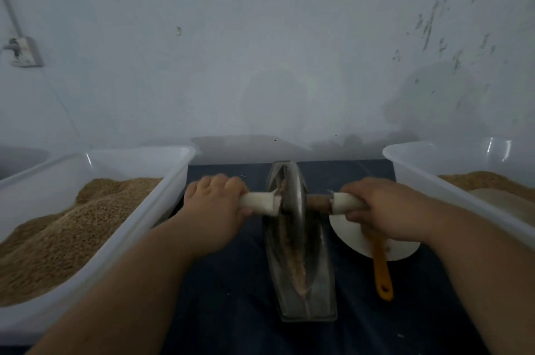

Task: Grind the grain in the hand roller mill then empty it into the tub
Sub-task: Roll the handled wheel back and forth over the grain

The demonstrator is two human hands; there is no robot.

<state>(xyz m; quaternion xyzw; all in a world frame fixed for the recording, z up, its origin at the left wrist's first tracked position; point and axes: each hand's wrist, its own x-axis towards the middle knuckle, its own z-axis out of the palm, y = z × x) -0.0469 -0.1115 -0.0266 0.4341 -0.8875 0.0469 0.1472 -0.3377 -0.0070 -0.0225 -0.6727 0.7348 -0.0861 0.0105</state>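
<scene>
A pale, scuffed wall point(260, 36) fills the upper half of the view, with a socket point(24, 51) at its far left. Below it lies a dark blue table point(231, 282).

The mill point(318, 282) stands at the middle of the table: a narrow metal trough, boat-shaped, running away from the person. A metal wheel point(293, 189) stands upright in the trough near its far end. An axle runs through the wheel and carries a white handle on each side. A strip of pale brown ground grain point(298, 268) lies along the bottom of the trough on the near side of the wheel.

The left hand point(215, 204) grips the left handle point(257, 202), fingers curled over the top of it. The right hand point(373, 204) grips the right handle point(346, 202) in the same way. Both forearms reach in from the lower edge of the view.

A white tub point(139, 152) stands to the left of the mill, heaped with brown grain point(72, 224). A second tub point(419, 158) stands to the right, holding brown grain at the back and a paler patch nearer the person.

A white plate point(350, 236) lies just right of the trough, partly under the right hand. An orange-handled tool point(382, 273) rests on the plate, its handle pointing toward the person; its head is hidden by the hand.
</scene>
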